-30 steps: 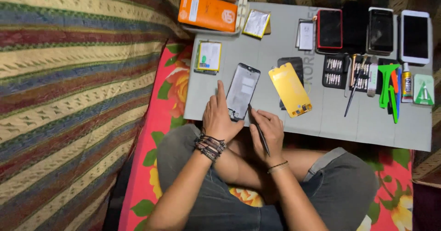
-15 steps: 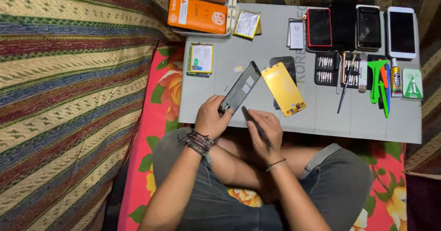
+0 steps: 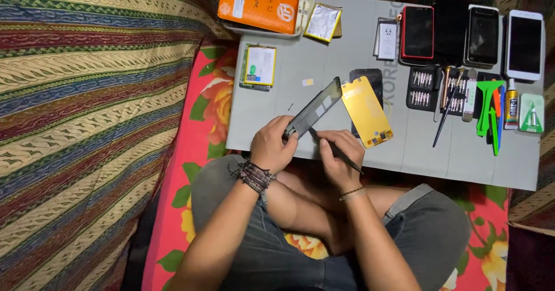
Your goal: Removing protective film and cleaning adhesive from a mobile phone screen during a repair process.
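Hands are meeting over the near edge of a grey work mat (image 3: 324, 59) in the head view, which is the only view there is. The left hand (image 3: 273, 146) is gripping the lower end of a dark phone frame (image 3: 313, 108), fingers curled tight around it, and is tilting it up on edge so that its long side is facing the other hand. The right hand (image 3: 337, 158) is pinching a thin black tool (image 3: 342, 154) like a pen, fingers closed narrow around the shaft, with the tip sitting at the frame's lower edge, seemingly so it can be working along that seam. Just beside the frame a yellow panel (image 3: 366, 110) is lying flat on the mat, partly covering a black phone (image 3: 370, 78), near enough to be reached without stretching. Further back a battery pack (image 3: 260, 65) and an orange box (image 3: 258, 4) are sitting at the mat's left corner, and a row of phones (image 3: 471, 33) is lining the far edge, well apart from the hands. To the right, a bit set (image 3: 425, 87), green prying tools (image 3: 490, 109) and a glue tube (image 3: 511, 103) are lying side by side. The person is sitting cross-legged on a red flowered cloth (image 3: 199, 109), so the mat is resting right in front of the knees.
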